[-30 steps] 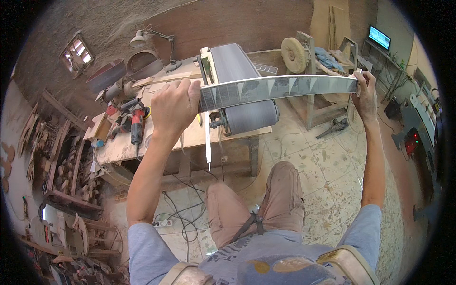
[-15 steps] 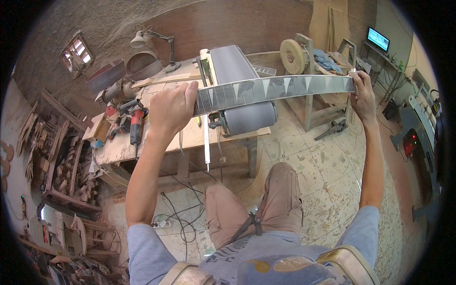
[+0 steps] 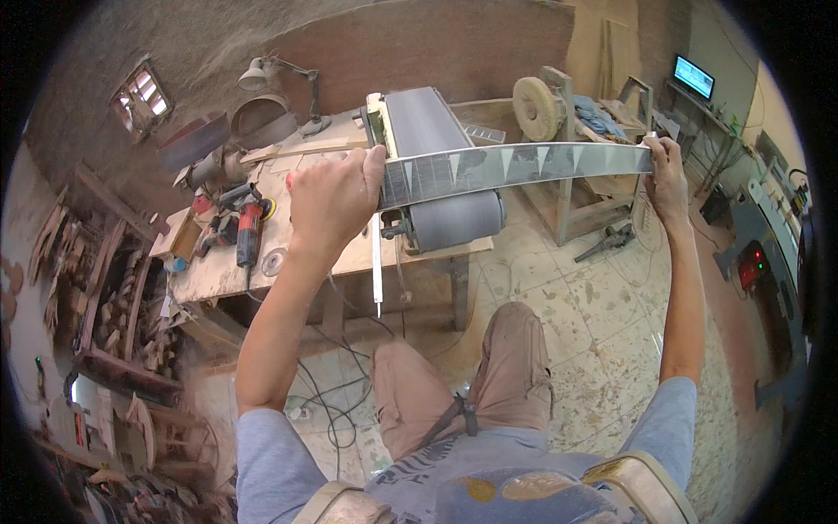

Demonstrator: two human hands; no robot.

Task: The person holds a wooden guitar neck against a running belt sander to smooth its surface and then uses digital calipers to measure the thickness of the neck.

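Note:
A long, slightly curved grey strip with pale triangles along its face (image 3: pixel 515 168) spans the space between my hands. My left hand (image 3: pixel 336 196) is closed round its left end, thumb against the edge. At the far end, my right hand (image 3: pixel 668 179) grips the other tip with fingers bent round it. Behind and below the strip is a belt sander (image 3: pixel 428 122) with a wide grey belt and a front roller (image 3: pixel 458 220). The strip crosses in front of the belt; whether it touches cannot be made out.
On the wooden workbench (image 3: pixel 305 284) lie a red angle grinder (image 3: pixel 250 234) and a desk lamp (image 3: pixel 253 77). A round buffing wheel (image 3: pixel 536 109) on a wooden stand is at the back right. Black cables (image 3: pixel 336 397) run over the tiled floor. Wood scraps fill the left-hand rack.
My left hand and the strip's left end have shifted a little to the right. The right hand has barely moved. A round disc on the bench now shows beside my left forearm.

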